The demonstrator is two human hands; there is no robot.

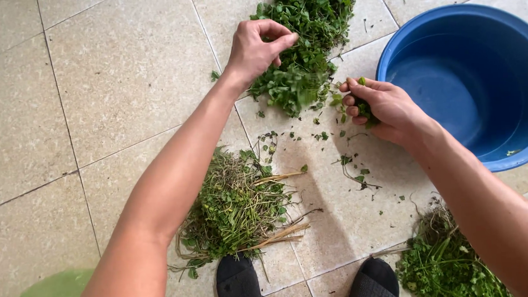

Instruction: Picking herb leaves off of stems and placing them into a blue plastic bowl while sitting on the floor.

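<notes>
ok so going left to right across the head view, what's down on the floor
green plastic bag → stemmy pile of greens and roots → left hand pinching into the leafy pile → right hand closed on a few sprigs → blue basin

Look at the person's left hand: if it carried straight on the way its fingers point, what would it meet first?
The left hand points right, fingertips already pinching into the pile of green leafy herbs. It would push deeper into that pile first; depth is hard to judge.

No packages, labels, signs or screens appear anywhere in view.
</notes>
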